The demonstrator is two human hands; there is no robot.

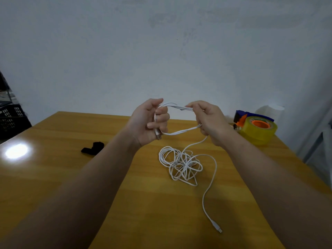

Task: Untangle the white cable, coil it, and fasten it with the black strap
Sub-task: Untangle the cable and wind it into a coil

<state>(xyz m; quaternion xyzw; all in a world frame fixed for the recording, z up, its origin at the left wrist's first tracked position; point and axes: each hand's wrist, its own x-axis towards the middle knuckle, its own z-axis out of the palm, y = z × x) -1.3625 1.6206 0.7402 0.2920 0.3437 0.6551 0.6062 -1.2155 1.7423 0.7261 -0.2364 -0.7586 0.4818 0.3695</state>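
White cable (pixel 181 163) loops stretch between 2 raised hands at frame centre: the left hand (pixel 149 123) curls round strands and 1 plug, while the right hand (pixel 209 119) pinches them, its fingertips mostly hidden. The rest lies tangled on the table (pixel 71 177) below. The black strap (pixel 92 150) lies crumpled at middle left.

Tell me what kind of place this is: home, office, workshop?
Likely a plain workroom or packing area, not certain. A wooden table stands by a bare white wall, a packing tape roll sits at its far right, and a black slotted crate stands off to the left.
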